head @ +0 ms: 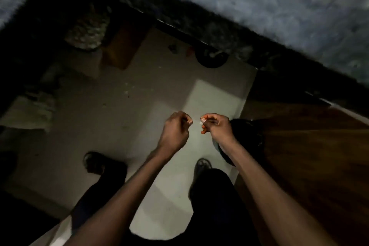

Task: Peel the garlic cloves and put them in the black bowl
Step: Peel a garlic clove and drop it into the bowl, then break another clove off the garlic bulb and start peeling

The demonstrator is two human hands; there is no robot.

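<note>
Pinching a pale garlic clove (202, 121) in right hand (216, 128) fingertips, left hand (175, 128) fingers curled, contents unclear, black bowl (244, 138) beside right wrist.

Matt pale floor (119, 106), seemingly tiled

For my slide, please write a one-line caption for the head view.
Seen from above, the right hand pinches a pale garlic clove beside the curled left hand, over a light floor.
</note>
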